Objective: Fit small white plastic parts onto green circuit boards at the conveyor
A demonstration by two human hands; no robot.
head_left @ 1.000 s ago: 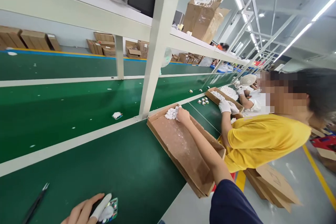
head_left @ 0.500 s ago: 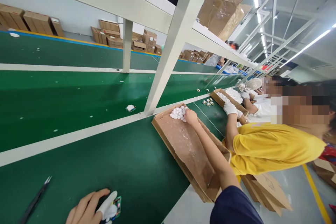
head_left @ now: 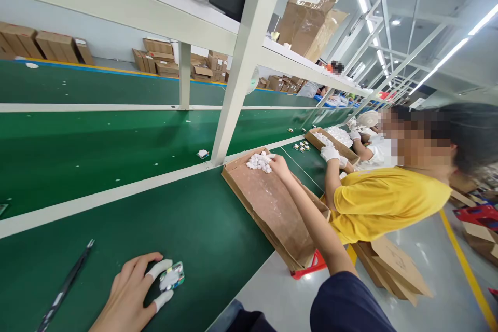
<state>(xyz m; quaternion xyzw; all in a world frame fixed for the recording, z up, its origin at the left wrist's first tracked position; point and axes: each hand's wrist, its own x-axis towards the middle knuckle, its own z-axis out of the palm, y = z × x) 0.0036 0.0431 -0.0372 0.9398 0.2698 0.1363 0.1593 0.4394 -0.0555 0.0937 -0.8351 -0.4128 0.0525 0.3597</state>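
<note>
Step in hand, as I judge it: reaching into the supply of white parts while the board is kept within the other hand's span.

Left hand (head_left: 130,288): white finger covers on forefinger and thumb, the two spread wide astride a small green circuit board (head_left: 178,274) with a white rounded piece on top. The forefinger tip meets the board's upper edge; whether the thumb presses the lower edge, I cannot tell. The board is low in view, over the dark green bench top (head_left: 202,228), to the right of slim black tweezers (head_left: 70,277) with pale tips, which lie apart from the hand.

Right hand (head_left: 280,167): fingertips drawn narrow at the right side of a heap of small white rounded pieces (head_left: 257,162), at the far end of a shallow brown cardboard box (head_left: 264,197). Whether a piece is pinched, I cannot tell.

Next move, in my judgement, calls for a fine fingertip pinch to part one piece from its neighbours, with the left fingers light against the board's edges, clear of its components.
</note>
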